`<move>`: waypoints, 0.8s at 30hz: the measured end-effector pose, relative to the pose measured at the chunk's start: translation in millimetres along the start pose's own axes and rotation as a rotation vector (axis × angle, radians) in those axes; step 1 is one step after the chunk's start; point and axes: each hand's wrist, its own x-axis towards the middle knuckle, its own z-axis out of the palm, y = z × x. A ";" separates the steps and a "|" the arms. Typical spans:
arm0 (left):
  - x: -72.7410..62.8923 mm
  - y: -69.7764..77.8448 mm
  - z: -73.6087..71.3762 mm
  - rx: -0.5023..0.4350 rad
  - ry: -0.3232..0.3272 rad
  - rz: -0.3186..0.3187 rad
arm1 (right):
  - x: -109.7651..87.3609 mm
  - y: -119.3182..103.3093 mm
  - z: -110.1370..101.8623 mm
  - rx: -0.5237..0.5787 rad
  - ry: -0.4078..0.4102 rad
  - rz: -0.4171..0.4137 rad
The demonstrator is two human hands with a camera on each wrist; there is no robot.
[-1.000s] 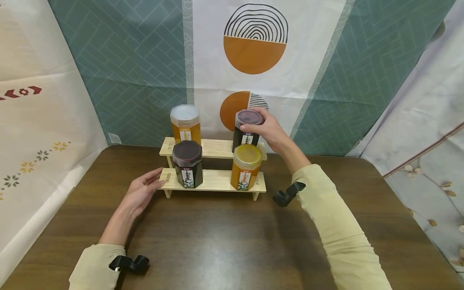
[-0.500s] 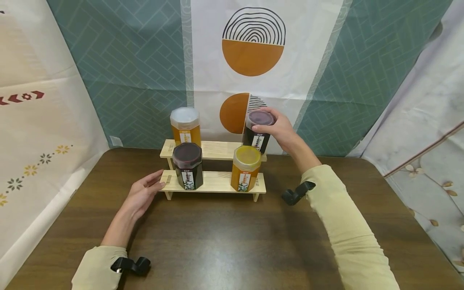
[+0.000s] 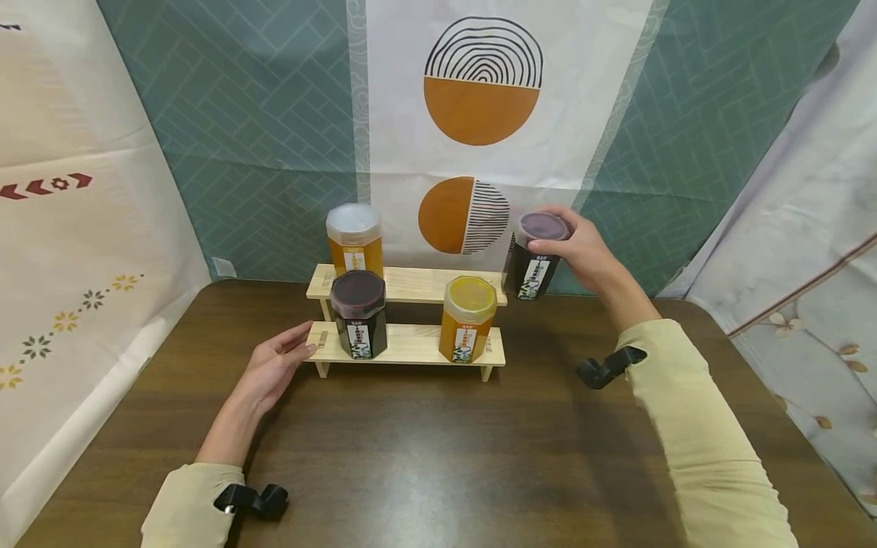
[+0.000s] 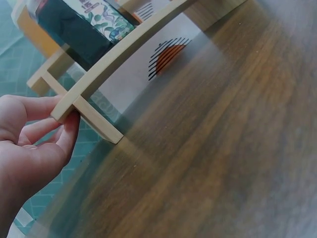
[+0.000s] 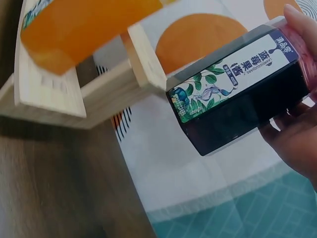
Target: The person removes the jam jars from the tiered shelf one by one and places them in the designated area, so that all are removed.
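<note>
My right hand point(image 3: 581, 247) grips a dark jam jar point(image 3: 533, 272) with a purple lid near its top. The jar hangs off the right end of the upper step, apart from the boards; its label point(image 5: 242, 69) shows in the right wrist view. With thumb above and fingers below, my left hand point(image 4: 37, 139) pinches the left end of the two-step wooden rack point(image 3: 411, 335). On the lower step stand another dark jar point(image 3: 359, 316) at left and an orange jar with a yellow lid point(image 3: 469, 320) at right. A white-lidded amber jar point(image 3: 354, 237) stands on the upper step's left.
The rack stands at the back of a brown wooden table point(image 3: 411, 457). Behind it hangs a green and white cloth point(image 3: 274, 137) with orange circles. Pale cloths flank the table at left point(image 3: 89, 251) and right point(image 3: 808, 304).
My right hand has lifted the dark jam jar off the upper step's right side and carried it right, past the rack's end. My left hand has stayed at the rack's left end.
</note>
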 end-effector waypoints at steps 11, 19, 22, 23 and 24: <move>-0.7 -0.6 -0.5 -0.015 0.006 0.003 | -14.4 26.9 -17.5 -0.148 -0.005 0.055; -0.8 -3.1 -1.7 -0.012 0.012 0.009 | -17.8 59.1 -16.0 -0.124 -0.012 0.070; -0.6 -2.9 -1.4 -0.009 0.008 0.006 | -19.9 69.4 -14.5 -0.121 -0.018 0.084; -0.6 -2.8 -1.5 -0.010 0.007 0.006 | -20.4 72.9 -14.1 -0.125 -0.017 0.091; -0.7 -2.5 -1.5 -0.008 0.006 0.004 | -20.8 76.3 -13.9 -0.130 -0.017 0.098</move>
